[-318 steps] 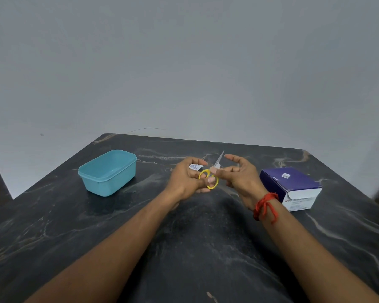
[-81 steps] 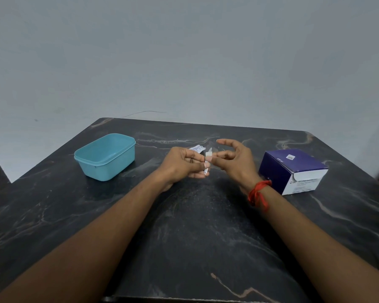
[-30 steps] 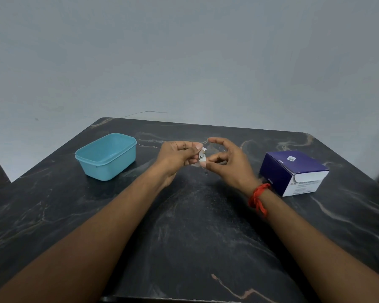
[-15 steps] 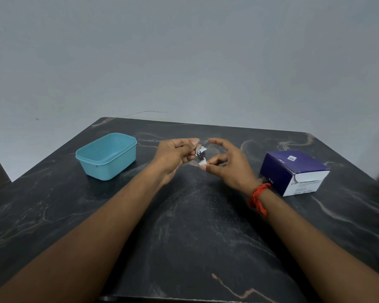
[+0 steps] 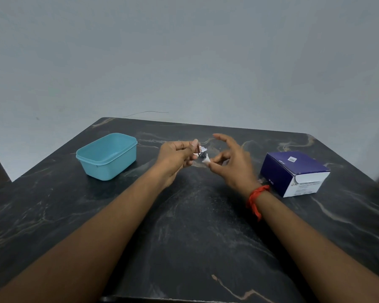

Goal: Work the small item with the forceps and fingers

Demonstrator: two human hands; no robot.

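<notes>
Left hand (image 5: 177, 154) curled, pinching a small torn wrapper (image 5: 200, 152) between thumb and forefinger, held above the tabletop (image 5: 197, 226). Right hand (image 5: 231, 163) just beside it, thumb and bent finger pinching a small white piece (image 5: 206, 159) at the wrapper's lower edge, remaining fingers arched loosely upward. Red thread (image 5: 256, 199) tied round the right wrist. Blue tub (image 5: 107, 156) resting well out beyond the left hand's outer side. Purple box (image 5: 293, 172) lying near the right hand's outer side.
</notes>
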